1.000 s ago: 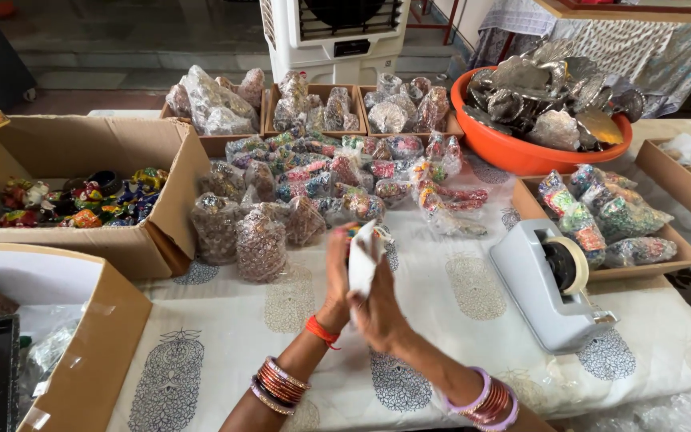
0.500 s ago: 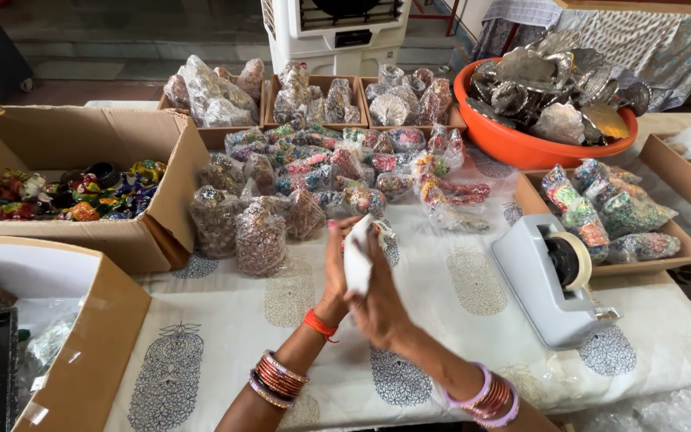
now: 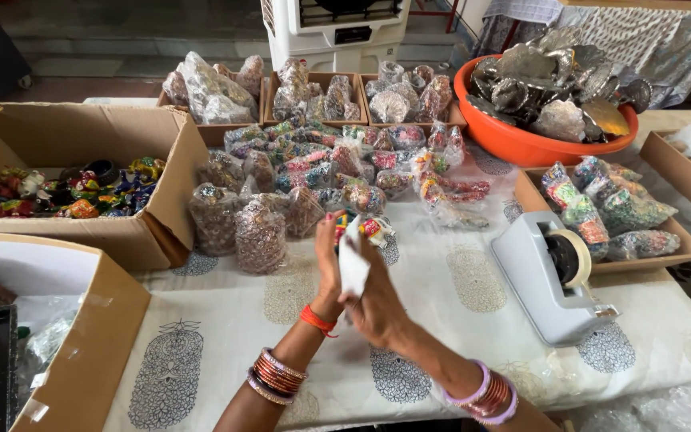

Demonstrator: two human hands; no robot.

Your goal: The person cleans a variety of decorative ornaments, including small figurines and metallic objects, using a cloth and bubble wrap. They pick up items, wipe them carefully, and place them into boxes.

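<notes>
My left hand (image 3: 329, 268) and my right hand (image 3: 377, 300) are raised together above the table's middle, both gripping a small white packet (image 3: 353, 268) pressed between the palms. A bit of colourful wrapped item (image 3: 373, 228) shows at the packet's top. Both wrists carry bangles, and a red thread circles the left wrist. Just beyond the hands lies a heap of small clear bags (image 3: 321, 172) filled with coloured trinkets.
A grey tape dispenser (image 3: 553, 276) stands right of my hands. Open cardboard boxes (image 3: 165, 204) sit at the left, one holding bright items. An orange tub (image 3: 521, 144) of silvery wrapped pieces and shallow trays (image 3: 649, 256) of bags are at the right. A white printed cloth (image 3: 225, 320) covers the table.
My hands stay pressed around the white packet at the same spot; the fingers have shifted slightly on it.
</notes>
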